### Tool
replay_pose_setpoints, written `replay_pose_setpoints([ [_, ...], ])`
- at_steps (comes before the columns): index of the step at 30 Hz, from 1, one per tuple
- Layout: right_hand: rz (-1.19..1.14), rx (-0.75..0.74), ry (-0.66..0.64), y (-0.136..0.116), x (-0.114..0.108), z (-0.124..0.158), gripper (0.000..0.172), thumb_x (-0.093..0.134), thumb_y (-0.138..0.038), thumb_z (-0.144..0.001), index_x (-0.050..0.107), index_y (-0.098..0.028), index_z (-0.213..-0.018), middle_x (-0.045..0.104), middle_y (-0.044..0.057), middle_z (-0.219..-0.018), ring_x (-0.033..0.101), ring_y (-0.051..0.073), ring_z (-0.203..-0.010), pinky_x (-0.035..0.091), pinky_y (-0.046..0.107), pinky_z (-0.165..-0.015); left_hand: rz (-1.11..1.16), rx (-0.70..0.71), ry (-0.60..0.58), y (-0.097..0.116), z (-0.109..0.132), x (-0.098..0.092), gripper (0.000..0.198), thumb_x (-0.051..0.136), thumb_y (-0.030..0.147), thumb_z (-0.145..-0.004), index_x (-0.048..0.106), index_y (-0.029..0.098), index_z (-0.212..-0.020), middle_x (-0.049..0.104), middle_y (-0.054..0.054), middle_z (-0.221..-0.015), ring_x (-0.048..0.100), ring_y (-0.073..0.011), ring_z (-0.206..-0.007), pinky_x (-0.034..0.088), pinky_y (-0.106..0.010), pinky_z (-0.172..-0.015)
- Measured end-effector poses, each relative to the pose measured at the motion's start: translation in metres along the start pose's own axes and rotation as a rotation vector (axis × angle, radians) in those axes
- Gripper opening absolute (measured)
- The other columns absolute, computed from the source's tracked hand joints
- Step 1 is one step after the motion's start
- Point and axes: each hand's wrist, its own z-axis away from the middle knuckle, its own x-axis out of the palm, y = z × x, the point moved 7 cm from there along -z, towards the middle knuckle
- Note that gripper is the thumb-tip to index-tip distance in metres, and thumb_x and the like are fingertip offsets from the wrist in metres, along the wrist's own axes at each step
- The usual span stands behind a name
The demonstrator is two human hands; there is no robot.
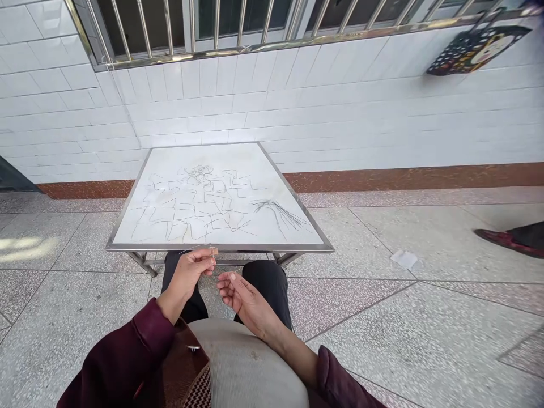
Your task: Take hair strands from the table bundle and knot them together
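Just past the near edge of the white table (136,226), my left hand (191,275) is closed, its thumb and fingers pinching a thin wire (187,250). A small tan piece (215,251) shows at its fingertips; its kind is too small to make out. Lower and to the right, my right hand (244,300) is closed too, thumb against forefinger, on what looks like a fine wire strand. Many thin bent wires (191,207) lie spread over the tabletop, tangled at the far side. A bundle of straighter wires (283,212) rests near the right edge.
My knees (267,283) are under the table's front edge. Behind it stands a white tiled wall (238,107) with a barred window (216,25). A patterned bag (476,51) hangs at the upper right. White paper (404,259) and another person's shoe (508,242) are on the floor.
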Motion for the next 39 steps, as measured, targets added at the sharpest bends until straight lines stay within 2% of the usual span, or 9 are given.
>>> replay_pose_setpoints([
  [6, 0.020, 0.006, 0.022, 0.003, -0.010, -0.002, 0.033, 0.070, -0.052, -0.081, 0.072, -0.020, -0.090, 0.064, 0.002, -0.084, 0.055, 0.011, -0.074, 0.045, 0.023, -0.066, 0.036, 0.017, -0.012, 0.008, 0.001, -0.002, 0.038, 0.084, 0.030, -0.061, 0.077, 0.016, -0.095, 0.067, -0.003, -0.076, 0.058, -0.0110, -0.067, 0.052, -0.025, -0.063],
  [12, -0.006, 0.013, 0.035, 0.004, -0.012, -0.006, 0.024, 0.077, -0.042, -0.077, 0.070, -0.022, -0.088, 0.064, 0.000, -0.086, 0.056, 0.009, -0.073, 0.044, 0.021, -0.065, 0.003, 0.056, -0.005, 0.003, -0.002, -0.005, 0.037, 0.082, 0.031, -0.064, 0.077, 0.016, -0.098, 0.064, -0.002, -0.073, 0.057, -0.0109, -0.066, 0.055, -0.026, -0.063],
  [17, -0.028, 0.000, 0.110, 0.004, -0.021, -0.011, 0.027, 0.082, -0.037, -0.073, 0.068, -0.025, -0.093, 0.066, -0.001, -0.093, 0.059, 0.009, -0.075, 0.046, 0.021, -0.065, -0.031, 0.066, -0.011, -0.002, -0.002, -0.003, 0.036, 0.080, 0.031, -0.066, 0.077, 0.016, -0.098, 0.067, -0.004, -0.081, 0.057, -0.0111, -0.067, 0.055, -0.025, -0.061],
  [21, -0.021, 0.021, 0.108, 0.004, -0.023, -0.012, 0.028, 0.081, -0.038, -0.073, 0.068, -0.025, -0.094, 0.068, 0.000, -0.095, 0.060, 0.010, -0.075, 0.047, 0.023, -0.066, -0.015, 0.082, -0.021, -0.003, -0.003, -0.004, 0.037, 0.081, 0.032, -0.067, 0.076, 0.016, -0.100, 0.066, -0.004, -0.081, 0.057, -0.0112, -0.067, 0.054, -0.024, -0.060],
  [27, 0.181, -0.055, 0.135, -0.005, -0.027, -0.011, 0.033, 0.079, -0.045, -0.073, 0.067, -0.024, -0.095, 0.066, 0.002, -0.091, 0.058, 0.015, -0.074, 0.044, 0.028, -0.064, 0.109, 0.043, 0.022, 0.002, -0.007, -0.019, 0.040, 0.083, 0.033, -0.065, 0.075, 0.017, -0.100, 0.063, -0.002, -0.077, 0.058, -0.0107, -0.068, 0.054, -0.023, -0.058],
  [31, 0.333, -0.129, 0.079, -0.010, -0.024, -0.014, 0.034, 0.074, -0.051, -0.076, 0.067, -0.024, -0.095, 0.066, 0.003, -0.088, 0.055, 0.016, -0.072, 0.042, 0.029, -0.062, 0.157, 0.012, 0.016, 0.006, -0.009, -0.025, 0.040, 0.084, 0.033, -0.065, 0.075, 0.015, -0.100, 0.061, -0.002, -0.075, 0.059, -0.0104, -0.068, 0.056, -0.024, -0.061],
  [36, 0.337, -0.111, 0.068, -0.010, -0.019, -0.015, 0.033, 0.075, -0.051, -0.075, 0.068, -0.023, -0.092, 0.066, 0.002, -0.085, 0.055, 0.015, -0.071, 0.041, 0.029, -0.062, 0.232, -0.005, -0.036, 0.013, -0.006, -0.025, 0.036, 0.085, 0.028, -0.065, 0.075, 0.014, -0.097, 0.059, -0.001, -0.073, 0.057, -0.0098, -0.067, 0.054, -0.023, -0.062],
  [39, 0.275, -0.057, 0.047, -0.009, -0.010, -0.013, 0.033, 0.074, -0.049, -0.077, 0.069, -0.023, -0.096, 0.069, 0.004, -0.092, 0.057, 0.015, -0.074, 0.043, 0.028, -0.064, 0.304, -0.003, -0.113, 0.016, -0.003, -0.019, 0.034, 0.084, 0.024, -0.066, 0.075, 0.014, -0.096, 0.057, 0.000, -0.072, 0.054, -0.0080, -0.065, 0.050, -0.020, -0.059],
])
